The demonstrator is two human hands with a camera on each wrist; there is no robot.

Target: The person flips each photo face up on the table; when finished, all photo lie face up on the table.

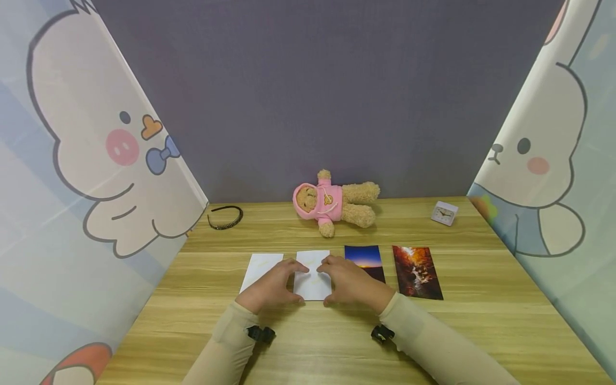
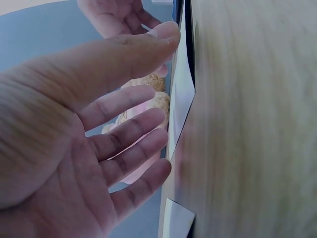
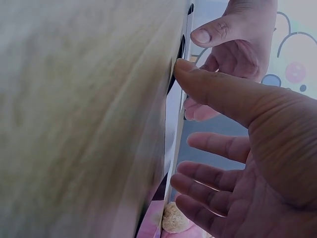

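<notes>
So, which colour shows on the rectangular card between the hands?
The card shows white with faint yellow marks, best in head view.

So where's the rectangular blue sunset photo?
In the head view, the blue sunset photo lies right of centre, partly hidden by the right hand, between a white rectangular card and the red autumn photo.

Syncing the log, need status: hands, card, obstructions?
Left hand and right hand flank second white card from left; contact unclear. Card lies on table, white side up. No object atop it; right hand partly hides sunset picture.
</notes>
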